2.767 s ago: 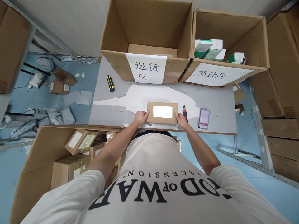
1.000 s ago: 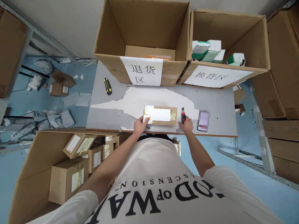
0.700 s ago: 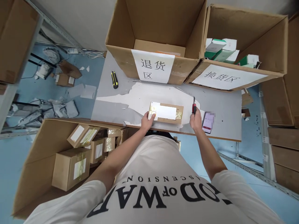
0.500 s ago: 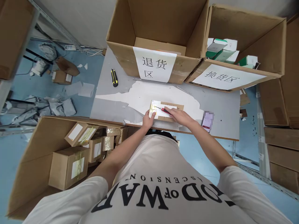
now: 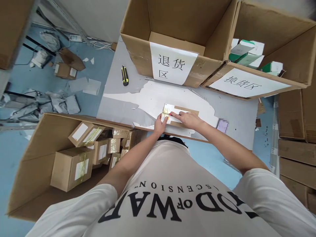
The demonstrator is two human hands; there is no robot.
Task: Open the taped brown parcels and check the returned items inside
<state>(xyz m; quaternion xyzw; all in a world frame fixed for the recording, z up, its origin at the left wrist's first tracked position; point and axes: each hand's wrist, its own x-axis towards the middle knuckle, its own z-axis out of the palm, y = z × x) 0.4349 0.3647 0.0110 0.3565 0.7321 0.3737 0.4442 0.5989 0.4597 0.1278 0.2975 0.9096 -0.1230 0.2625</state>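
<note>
A small cardboard box [image 5: 175,122] lies on the table, with a white label [image 5: 178,111] and yellowish tape [image 5: 167,111] over its left end. My left hand [image 5: 160,125] grips that left end, thumb on top and fingers around the side. My right hand [image 5: 190,119] is closed on a slim tool with a red handle [image 5: 170,114], its index finger stretched along it. The tool's tip is at the taped end; whether it is a knife or a screwdriver is hard to tell. Most of the handle is hidden by my fingers.
A yellow-and-black utility knife [image 5: 124,75] lies at the table's left. Two large open cartons with paper signs [image 5: 174,62] [image 5: 249,83] stand at the back, the right one holding green-and-white boxes [image 5: 247,54]. A phone [image 5: 223,125] is partly covered by my right arm. Lower left, a big carton [image 5: 32,168] holds several parcels.
My right hand has slid left along the box, its index finger now extended nearer the taped end. The tool's thin metal shaft shows less. The camera view has shifted slightly.
</note>
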